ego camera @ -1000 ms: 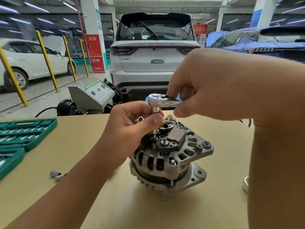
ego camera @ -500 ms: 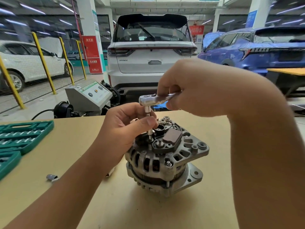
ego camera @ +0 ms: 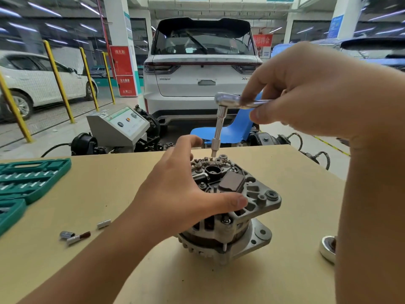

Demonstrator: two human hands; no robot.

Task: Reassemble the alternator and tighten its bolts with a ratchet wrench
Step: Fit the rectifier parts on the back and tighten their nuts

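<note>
Workshop bay with a smooth tan table (ego camera: 92, 194) in the foreground. At far left, a white car (ego camera: 32, 84) stands behind yellow posts (ego camera: 58, 80) and mesh fencing. On the table's left edge lies a green moulded plastic socket case (ego camera: 28, 178), its slots holding bright metal pieces. Nearer the front lie three small loose parts (ego camera: 76, 234), two silvery and cylindrical, one with a dark red end. Beyond the table edge stands a grey console (ego camera: 118, 126) with a sloped panel, and behind it a red sign (ego camera: 123, 71) on a pillar. A white SUV (ego camera: 201, 69) faces away at centre. The left hand (ego camera: 186, 194) rests on the alternator (ego camera: 230, 207), grip spread, thumb laid across the near rim and fingers reaching over the far side. The alternator sits upright at table centre: ribbed cast grey housing, vented sides, mounting lugs, a brown rectangular block on top. The right hand (ego camera: 306, 91) pinches the handle of a polished ratchet wrench (ego camera: 230, 102) between thumb and fingers; its slim extension hangs down, tip just above the alternator's rear terminals. A blue chair (ego camera: 230, 130) stands behind. A round metal part (ego camera: 327, 249) lies at the right edge, partly hidden by the forearm.
</note>
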